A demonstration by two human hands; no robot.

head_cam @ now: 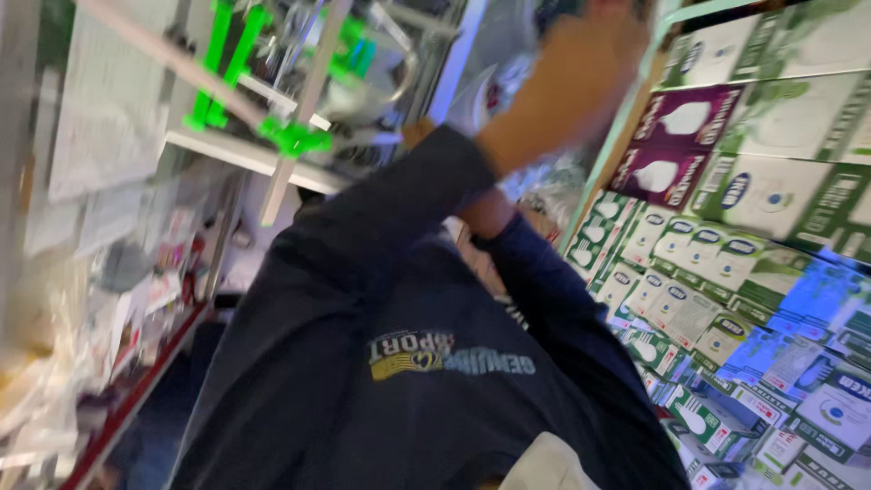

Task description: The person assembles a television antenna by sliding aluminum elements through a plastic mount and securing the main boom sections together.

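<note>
The view is blurred. A dark navy long-sleeved shirt [408, 363] with a printed chest logo fills the lower middle. My left arm crosses up to the right, sleeve pushed back. My left hand [610, 25] is at the top edge, against the green shelf frame [635, 100] above the stacked boxes. Blur hides its fingers and anything they hold. My right arm is bent beneath it, with bare forearm [490, 216] showing. My right hand is mostly hidden behind the left sleeve, apart from a small patch of skin [415, 132].
Shelves of green-and-white light bulb boxes [726, 263] and purple ones [680, 127] fill the right side. At left, a white shelf [245, 150] holds bright green plastic parts [290, 136] and metal fittings. Below it hang packets and bags [109, 299].
</note>
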